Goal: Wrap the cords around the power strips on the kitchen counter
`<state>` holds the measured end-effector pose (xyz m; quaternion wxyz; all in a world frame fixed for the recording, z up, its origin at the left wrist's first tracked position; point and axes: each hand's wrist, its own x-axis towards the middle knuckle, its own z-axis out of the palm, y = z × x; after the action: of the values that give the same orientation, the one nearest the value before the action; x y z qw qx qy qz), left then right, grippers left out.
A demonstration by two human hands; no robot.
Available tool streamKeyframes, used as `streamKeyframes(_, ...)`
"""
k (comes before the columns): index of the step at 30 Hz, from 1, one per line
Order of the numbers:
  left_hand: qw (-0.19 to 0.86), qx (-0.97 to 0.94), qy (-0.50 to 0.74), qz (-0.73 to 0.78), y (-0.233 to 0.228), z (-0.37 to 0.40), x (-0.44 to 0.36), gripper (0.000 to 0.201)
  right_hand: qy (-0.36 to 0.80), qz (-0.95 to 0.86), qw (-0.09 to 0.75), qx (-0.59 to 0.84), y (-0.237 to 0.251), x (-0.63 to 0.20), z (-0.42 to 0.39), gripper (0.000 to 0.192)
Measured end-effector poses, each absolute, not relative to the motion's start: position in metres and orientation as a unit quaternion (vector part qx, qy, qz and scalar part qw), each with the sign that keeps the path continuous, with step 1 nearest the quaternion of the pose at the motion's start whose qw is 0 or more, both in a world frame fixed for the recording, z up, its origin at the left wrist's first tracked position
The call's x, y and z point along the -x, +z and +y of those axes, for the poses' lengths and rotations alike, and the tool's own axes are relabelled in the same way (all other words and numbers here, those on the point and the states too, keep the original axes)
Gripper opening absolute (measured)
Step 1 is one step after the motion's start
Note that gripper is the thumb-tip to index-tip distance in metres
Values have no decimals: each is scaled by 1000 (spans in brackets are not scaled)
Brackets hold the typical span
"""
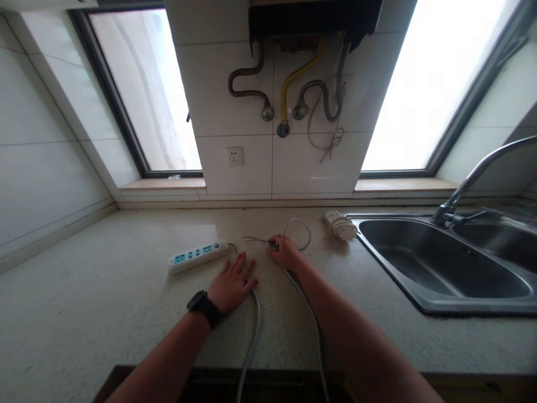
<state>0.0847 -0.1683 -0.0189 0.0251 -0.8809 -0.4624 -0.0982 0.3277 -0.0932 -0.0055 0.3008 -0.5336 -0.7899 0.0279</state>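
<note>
A white power strip with turquoise socket faces lies at an angle on the countertop, left of centre. Just right of its end, my left hand rests flat, fingers spread, on top of the grey-white power cord; a dark watch is on that wrist. My right hand is closed around part of the cord, and its fingers hide what is inside the grip. A thin loop of cord curves out beyond the right hand. Two lengths of cord run down over the counter's front edge.
A bundled white cord sits beside the steel sink with its faucet at right. On the tiled wall are a socket and several pipes, including a yellow one, under a dark appliance. Windows flank them.
</note>
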Motion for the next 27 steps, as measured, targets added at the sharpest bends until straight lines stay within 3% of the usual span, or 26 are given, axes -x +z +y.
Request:
streamKeyframes(10, 43, 851, -107, -513, -16, -66, -111, 62, -16, -666, 291, 686, -7, -327, -52, 38)
streamKeyframes(17, 59, 841, -133, -522, -13, -22, -117, 56, -8, -668, 275, 691, -4, -327, -50, 38)
streamKeyframes(27, 46, 877, -203, -433, -11, -34, -129, 61, 75, -677, 416, 602, -4, -318, -46, 25)
